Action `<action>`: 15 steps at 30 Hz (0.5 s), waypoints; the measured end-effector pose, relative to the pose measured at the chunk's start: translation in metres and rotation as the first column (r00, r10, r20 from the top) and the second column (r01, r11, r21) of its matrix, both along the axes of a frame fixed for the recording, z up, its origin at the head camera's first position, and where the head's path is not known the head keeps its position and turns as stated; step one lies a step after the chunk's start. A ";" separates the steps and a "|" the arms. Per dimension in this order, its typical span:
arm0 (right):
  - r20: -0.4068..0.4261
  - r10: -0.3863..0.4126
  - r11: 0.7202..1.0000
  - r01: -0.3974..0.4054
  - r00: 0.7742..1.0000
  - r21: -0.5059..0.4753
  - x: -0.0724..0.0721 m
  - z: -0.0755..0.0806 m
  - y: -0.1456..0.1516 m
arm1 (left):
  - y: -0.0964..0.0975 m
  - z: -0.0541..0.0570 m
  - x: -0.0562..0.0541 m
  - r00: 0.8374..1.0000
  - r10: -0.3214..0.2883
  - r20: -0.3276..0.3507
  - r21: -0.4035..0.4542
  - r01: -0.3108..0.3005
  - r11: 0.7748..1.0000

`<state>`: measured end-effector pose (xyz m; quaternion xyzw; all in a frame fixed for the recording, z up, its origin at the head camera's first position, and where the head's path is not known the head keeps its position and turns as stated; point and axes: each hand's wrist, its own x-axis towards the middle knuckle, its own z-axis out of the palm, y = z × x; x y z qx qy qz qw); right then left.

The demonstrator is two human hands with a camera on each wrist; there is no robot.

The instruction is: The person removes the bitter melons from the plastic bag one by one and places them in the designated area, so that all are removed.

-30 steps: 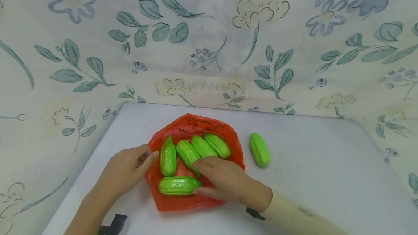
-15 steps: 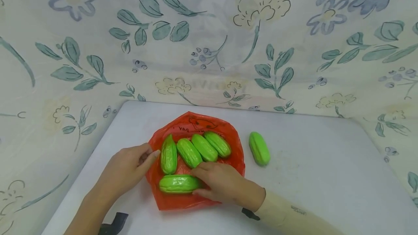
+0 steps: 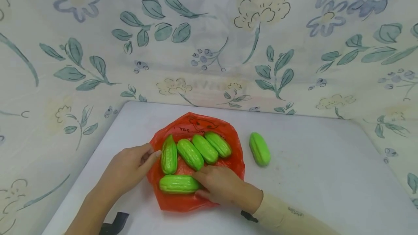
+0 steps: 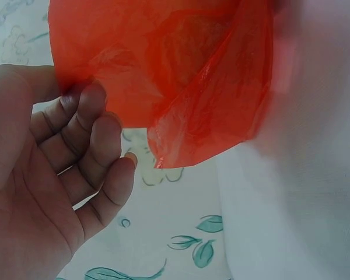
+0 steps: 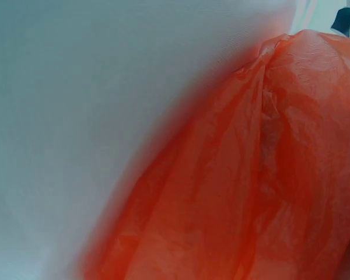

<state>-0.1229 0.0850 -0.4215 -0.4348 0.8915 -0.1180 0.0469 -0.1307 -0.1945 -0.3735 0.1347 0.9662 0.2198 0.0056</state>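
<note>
In the head view, my left hand (image 3: 130, 166) pinches the left rim of a red plastic bag (image 3: 183, 204) between thumb and fingers. The left wrist view shows that hand (image 4: 64, 151) with curled fingers at the bag's edge (image 4: 163, 64). Inside the opened bag lie several bright green, ridged cucumbers (image 3: 190, 154). One cucumber (image 3: 177, 184) lies crosswise near the front, and my right hand (image 3: 222, 188) grips its right end, thumb below and fingers above. My right hand's fingertips are partly hidden. The right wrist view holds mostly the bag's outer side (image 5: 221, 192).
Another green cucumber (image 3: 259, 149) lies on the white table (image 3: 326, 162), to the right of the bag. Floral cloth (image 3: 209, 46) hangs behind and beside the table. A dark strap piece (image 3: 119, 222) shows beneath the left forearm.
My right hand has shifted slightly left and down, away from the upright cucumber's lower end to the crosswise one. The left hand keeps its place on the bag's rim.
</note>
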 end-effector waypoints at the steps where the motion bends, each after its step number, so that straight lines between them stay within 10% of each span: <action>1: 0.003 -0.002 1.000 0.002 1.000 -0.002 0.000 0.000 0.000 | 0.000 0.000 0.000 1.000 0.001 0.006 -0.002 -0.001 1.000; 15: 0.058 -0.013 1.000 0.015 0.998 -0.027 -0.002 -0.001 0.006 | -0.002 -0.001 0.000 1.000 0.015 -0.014 -0.016 -0.015 1.000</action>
